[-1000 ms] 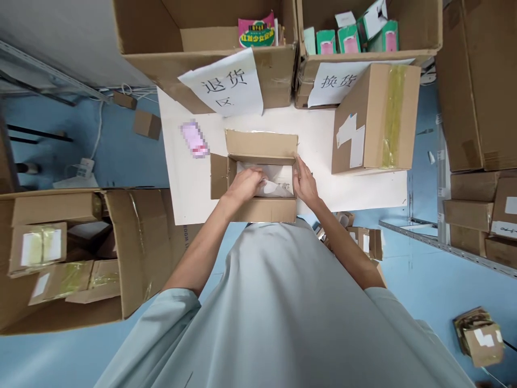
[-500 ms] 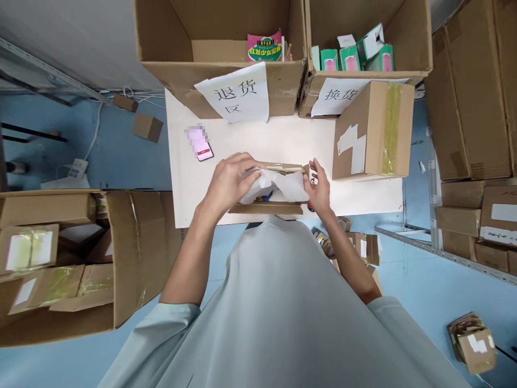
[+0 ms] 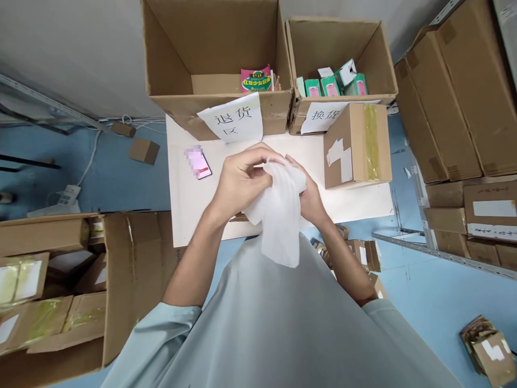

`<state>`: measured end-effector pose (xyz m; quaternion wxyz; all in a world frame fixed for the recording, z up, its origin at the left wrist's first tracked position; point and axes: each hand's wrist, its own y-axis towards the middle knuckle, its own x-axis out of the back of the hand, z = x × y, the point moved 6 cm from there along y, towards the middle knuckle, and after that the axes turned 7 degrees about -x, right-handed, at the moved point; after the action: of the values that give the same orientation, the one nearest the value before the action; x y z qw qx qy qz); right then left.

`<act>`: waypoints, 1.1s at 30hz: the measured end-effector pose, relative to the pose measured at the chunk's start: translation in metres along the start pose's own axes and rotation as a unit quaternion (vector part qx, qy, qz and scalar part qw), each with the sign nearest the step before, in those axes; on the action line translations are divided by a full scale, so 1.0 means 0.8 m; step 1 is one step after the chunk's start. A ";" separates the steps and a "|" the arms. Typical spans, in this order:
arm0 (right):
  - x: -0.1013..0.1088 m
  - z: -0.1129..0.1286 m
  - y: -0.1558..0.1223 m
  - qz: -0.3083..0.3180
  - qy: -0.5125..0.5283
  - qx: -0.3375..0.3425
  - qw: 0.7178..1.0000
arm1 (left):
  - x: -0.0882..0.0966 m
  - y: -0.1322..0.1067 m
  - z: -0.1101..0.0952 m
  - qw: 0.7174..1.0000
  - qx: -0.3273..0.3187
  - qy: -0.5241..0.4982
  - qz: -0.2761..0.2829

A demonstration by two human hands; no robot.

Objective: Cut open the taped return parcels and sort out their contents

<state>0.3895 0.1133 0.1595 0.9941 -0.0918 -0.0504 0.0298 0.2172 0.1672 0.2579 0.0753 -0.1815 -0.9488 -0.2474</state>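
Note:
In the head view a soft, translucent white wrapping sheet (image 3: pixel 280 215) hangs between my hands, its lower end in front of my shirt. My left hand (image 3: pixel 244 178) pinches the upper left part of it between thumb and fingers. On the other side my right hand (image 3: pixel 310 199) is closed on the sheet's upper right edge, with some fingers hidden behind it. Whether anything lies inside the sheet, I cannot tell. Only a bit of the small open cardboard box (image 3: pixel 239 217) shows on the table below my left hand; the sheet and hands cover the rest.
Two large cartons with paper signs stand at the back: the left (image 3: pixel 169 110) holds a pink-green packet, the right (image 3: pixel 383 59) several green boxes. A taped box (image 3: pixel 357 145) is on the table's right, a phone (image 3: pixel 198 163) on its left. A carton of parcels (image 3: pixel 133 269) stands lower left.
Both hands have lifted the white sheet up from the small open box, and it now hangs down in front of it. The camera view has tilted slightly upward.

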 end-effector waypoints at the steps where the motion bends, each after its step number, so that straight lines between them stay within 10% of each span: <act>1: 0.005 0.006 0.000 -0.024 0.024 0.001 0.999 | -0.001 -0.001 0.000 1.000 -0.014 0.014 0.001; 9: 0.015 0.030 0.003 -0.073 0.090 0.023 0.993 | -0.007 -0.012 0.027 0.991 -0.027 0.134 -0.005; 19: 0.053 0.016 0.106 -0.177 -0.204 0.199 0.942 | 0.005 -0.018 0.045 0.993 0.064 0.096 0.027; 27: 0.058 -0.078 0.213 -0.059 -0.427 0.027 0.902 | 0.016 -0.047 0.090 0.982 0.116 0.151 0.017; 33: 0.071 -0.109 0.202 -0.002 -0.429 -0.050 0.902 | 0.030 -0.098 0.122 0.965 0.174 0.196 -0.002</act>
<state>0.4474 0.2602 0.0493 0.8702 -0.1197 -0.4740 0.0618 0.1597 0.1593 0.1446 0.2895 -0.1113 -0.9444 -0.1093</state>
